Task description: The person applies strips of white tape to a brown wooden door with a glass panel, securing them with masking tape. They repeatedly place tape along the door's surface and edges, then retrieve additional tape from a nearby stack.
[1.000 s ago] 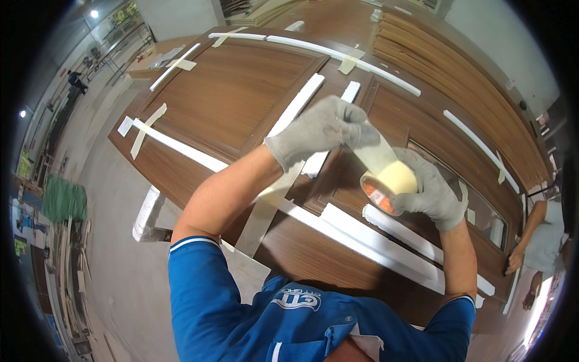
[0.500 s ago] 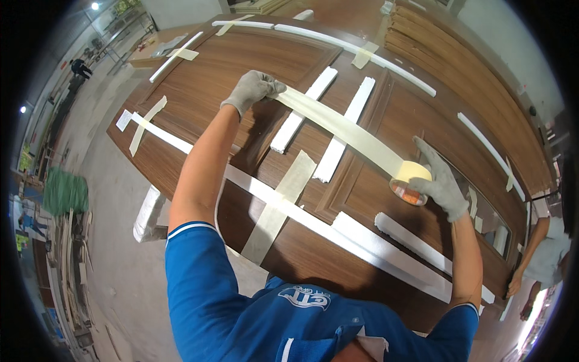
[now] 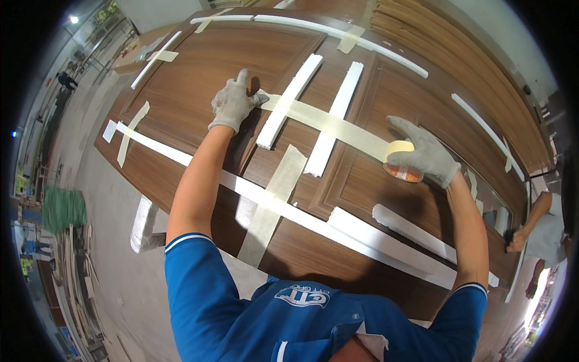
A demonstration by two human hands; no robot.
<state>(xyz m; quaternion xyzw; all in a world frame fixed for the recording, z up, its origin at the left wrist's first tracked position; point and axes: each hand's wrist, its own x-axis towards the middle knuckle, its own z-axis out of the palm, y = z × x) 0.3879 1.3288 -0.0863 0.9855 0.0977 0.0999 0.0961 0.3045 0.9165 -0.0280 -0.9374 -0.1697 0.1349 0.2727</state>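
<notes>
A wide strip of cream masking tape (image 3: 362, 137) runs across two white foam strips (image 3: 335, 117) on a brown panelled wooden door (image 3: 253, 57). My left hand (image 3: 231, 105), in a grey glove, lies at the tape's left end. One digit presses that end near the door's raised moulding, while another finger points away, apart from it. In my right gloved hand (image 3: 428, 157) is the tape roll (image 3: 405, 173), gripped at the strip's right end, low over the door. A shorter piece of tape (image 3: 274, 202) crosses the long white edge strip (image 3: 259, 192) nearer my body.
More white foam strips (image 3: 338, 37) are taped along the door's far edge. Loose white pieces (image 3: 416, 232) lie at the near right. Stacked brown boards (image 3: 446, 54) stand beyond the door. Another person's arm (image 3: 531, 226) reaches the door's right end. A wrapped support (image 3: 145, 224) stands below.
My left hand has opened from its pinch on the tape end and now presses it down. The strip has come down onto the foam strips; my right hand has lowered with the roll.
</notes>
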